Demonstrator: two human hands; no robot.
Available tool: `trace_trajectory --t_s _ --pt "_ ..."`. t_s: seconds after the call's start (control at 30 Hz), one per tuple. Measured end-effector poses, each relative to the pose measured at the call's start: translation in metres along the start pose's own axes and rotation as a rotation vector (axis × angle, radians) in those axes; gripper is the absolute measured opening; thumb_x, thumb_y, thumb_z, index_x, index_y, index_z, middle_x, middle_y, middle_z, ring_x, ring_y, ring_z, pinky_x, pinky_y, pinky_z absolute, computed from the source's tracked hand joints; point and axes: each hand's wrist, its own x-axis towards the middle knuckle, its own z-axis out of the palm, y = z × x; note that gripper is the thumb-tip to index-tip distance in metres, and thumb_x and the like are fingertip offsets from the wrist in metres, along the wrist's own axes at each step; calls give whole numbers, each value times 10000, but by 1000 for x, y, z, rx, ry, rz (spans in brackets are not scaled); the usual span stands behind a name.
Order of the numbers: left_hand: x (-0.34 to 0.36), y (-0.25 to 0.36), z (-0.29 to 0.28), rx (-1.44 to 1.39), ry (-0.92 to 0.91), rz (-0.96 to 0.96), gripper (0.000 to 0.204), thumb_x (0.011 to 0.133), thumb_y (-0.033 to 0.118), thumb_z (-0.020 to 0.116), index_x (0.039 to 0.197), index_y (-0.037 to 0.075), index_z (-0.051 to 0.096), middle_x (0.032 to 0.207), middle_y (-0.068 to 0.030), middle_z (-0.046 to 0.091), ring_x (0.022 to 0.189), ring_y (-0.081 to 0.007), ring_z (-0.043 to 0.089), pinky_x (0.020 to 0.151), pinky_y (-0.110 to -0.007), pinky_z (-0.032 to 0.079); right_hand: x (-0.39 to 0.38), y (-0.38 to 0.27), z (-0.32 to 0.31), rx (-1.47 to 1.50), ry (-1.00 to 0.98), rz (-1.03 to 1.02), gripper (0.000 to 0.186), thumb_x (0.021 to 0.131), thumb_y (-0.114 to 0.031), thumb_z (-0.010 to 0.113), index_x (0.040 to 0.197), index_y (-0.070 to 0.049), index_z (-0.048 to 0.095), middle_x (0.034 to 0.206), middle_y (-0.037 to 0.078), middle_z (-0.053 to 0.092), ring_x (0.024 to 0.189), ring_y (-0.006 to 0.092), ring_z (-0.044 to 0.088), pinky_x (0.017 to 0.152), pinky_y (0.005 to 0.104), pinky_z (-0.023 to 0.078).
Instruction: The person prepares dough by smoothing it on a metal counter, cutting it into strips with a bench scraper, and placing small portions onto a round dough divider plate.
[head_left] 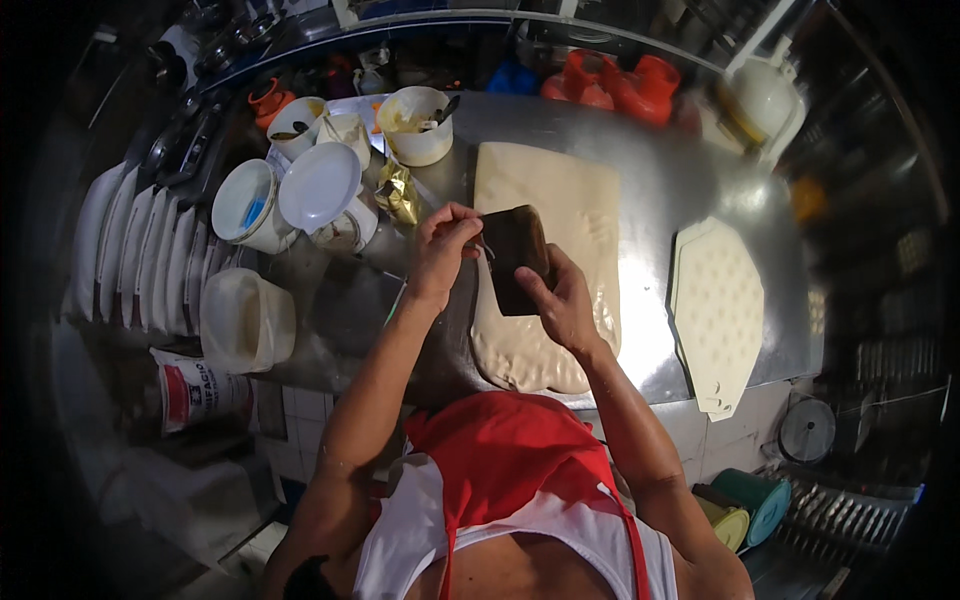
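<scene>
Head view shows you handling a dark slab (516, 260) over the dough sheet (550, 185), right hand (566, 302) pinching it, left hand (442, 252) at its edge, grip unclear; moving it next likely calls for steady right fingers.

Bright reflections are thrown back by the smooth metal bench (690, 140). A wet gloss is shown by the dough's (550, 190) lumpy near end, a matt face by the held dark block (515, 262). Shiny gold foil (399, 198) is crinkled; the apron (510, 440) is made of cloth, the white tub (420, 151) of plastic.
</scene>
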Motion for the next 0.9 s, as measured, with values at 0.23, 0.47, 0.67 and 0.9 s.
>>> trace_trajectory --t_s 0.23,0.47,0.67,0.9 --pt "3 -31 12 -225 100 -196 118 910 221 629 818 195 560 848 50 604 791 -95 618 700 -282 497 -16 -6 8 -230 80 -30 312 1039 -273 707 1069 23 615 785 85 626 718 156 567 655 342 481" --pt "3 -49 13 -387 39 -265 103 937 286 632 957 188 610 959 12 657 904 -157 639 801 -354 500 -24 1 26 -147 192 -65 237 1053 -202 680 1063 16 590 746 99 588 651 177 550 608 363 468" --pt "-3 -54 17 -394 14 -308 229 997 358 606 1076 159 689 1055 -12 703 977 -176 663 868 -348 514 -23 2 30 -295 228 -189 200 1051 -172 679 1048 -1 574 751 74 573 649 166 545 599 354 455" --pt "-17 -78 26 -337 -68 -351 300 1057 378 507 1138 156 692 1138 -22 727 1089 -176 680 974 -393 526 -28 -9 23 -182 228 -46 254 1054 -214 693 1087 3 566 836 97 600 778 164 554 703 344 480"
